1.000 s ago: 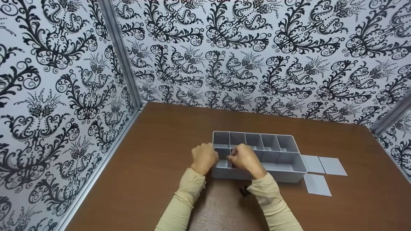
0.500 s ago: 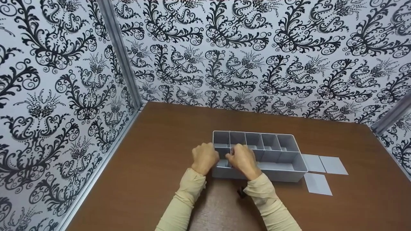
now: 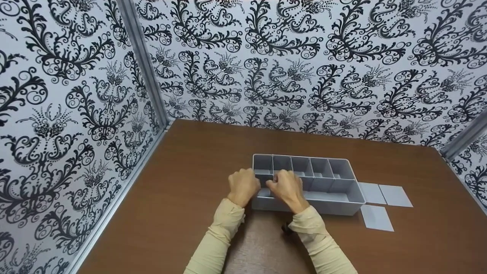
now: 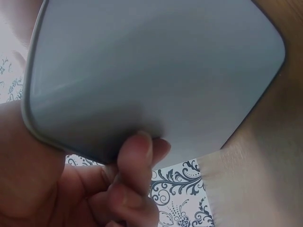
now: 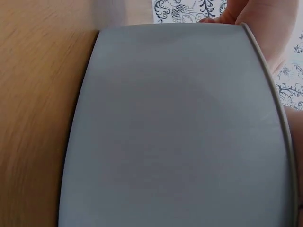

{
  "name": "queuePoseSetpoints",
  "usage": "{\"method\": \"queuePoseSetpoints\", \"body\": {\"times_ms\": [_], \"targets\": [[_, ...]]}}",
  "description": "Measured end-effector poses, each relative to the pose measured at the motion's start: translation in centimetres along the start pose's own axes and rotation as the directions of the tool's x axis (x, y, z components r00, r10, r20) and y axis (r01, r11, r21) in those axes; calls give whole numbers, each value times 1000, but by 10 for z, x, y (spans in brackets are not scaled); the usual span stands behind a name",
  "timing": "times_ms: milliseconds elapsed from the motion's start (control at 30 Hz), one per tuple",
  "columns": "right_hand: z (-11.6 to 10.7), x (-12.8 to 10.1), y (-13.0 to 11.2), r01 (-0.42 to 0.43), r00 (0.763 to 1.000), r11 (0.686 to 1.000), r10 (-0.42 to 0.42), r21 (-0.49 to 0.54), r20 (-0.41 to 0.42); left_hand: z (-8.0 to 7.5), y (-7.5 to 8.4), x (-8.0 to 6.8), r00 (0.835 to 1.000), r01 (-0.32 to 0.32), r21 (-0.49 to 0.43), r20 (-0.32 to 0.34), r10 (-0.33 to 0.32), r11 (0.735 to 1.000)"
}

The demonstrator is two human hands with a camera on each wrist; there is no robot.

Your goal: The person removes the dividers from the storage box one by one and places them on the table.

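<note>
A grey organizer box [image 3: 327, 182] with several compartments sits on the brown table [image 3: 198, 160]. My left hand [image 3: 242, 185] grips the box's left end, its fingers [image 4: 137, 158] curled under the rounded corner of the grey box wall [image 4: 156, 71]. Just to its right, my right hand [image 3: 286, 187] reaches over the front rim into the front left cells. Its fingers curl round a grey divider there, which the hand mostly hides. The right wrist view is filled by the box's front wall [image 5: 175, 132], with a bit of the right hand [image 5: 258, 21] at the rim.
Three flat grey divider panels [image 3: 380, 205] lie on the table right of the box. Patterned black-and-white walls [image 3: 285, 64] close in the table at the back and both sides. Bare tabletop lies left of the box and behind it.
My right hand has edged slightly left toward the left hand. The left hand and the box have hardly moved.
</note>
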State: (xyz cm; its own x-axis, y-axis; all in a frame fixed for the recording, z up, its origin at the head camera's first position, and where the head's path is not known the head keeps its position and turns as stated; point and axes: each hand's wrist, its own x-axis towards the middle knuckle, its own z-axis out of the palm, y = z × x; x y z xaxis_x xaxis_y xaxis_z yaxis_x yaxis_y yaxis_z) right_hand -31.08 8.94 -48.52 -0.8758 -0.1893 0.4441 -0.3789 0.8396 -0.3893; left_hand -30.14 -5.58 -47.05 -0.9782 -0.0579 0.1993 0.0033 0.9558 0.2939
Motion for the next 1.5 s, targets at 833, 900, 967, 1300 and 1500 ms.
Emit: {"method": "queuePoseSetpoints", "body": {"times_ms": [833,900,967,1300,1500], "targets": [[-4,5,5,106,994,968,-95,227,-61,-1,1,2,1000,3,14,-21,-3,1000],[-5,5,6,98,995,968,-89,229,-50,-1,2,2,1000,0,21,-22,1,1000],[-6,5,7,81,997,971,-76,227,-33,-2,2,2,1000,2,17,-6,-2,1000],[-11,4,5,2,997,982,-17,188,79,-10,-5,4,990,-22,-33,142,27,999],[-7,2,6,1,993,985,-22,171,118,-3,-5,4,993,43,-59,111,-36,997]]}}
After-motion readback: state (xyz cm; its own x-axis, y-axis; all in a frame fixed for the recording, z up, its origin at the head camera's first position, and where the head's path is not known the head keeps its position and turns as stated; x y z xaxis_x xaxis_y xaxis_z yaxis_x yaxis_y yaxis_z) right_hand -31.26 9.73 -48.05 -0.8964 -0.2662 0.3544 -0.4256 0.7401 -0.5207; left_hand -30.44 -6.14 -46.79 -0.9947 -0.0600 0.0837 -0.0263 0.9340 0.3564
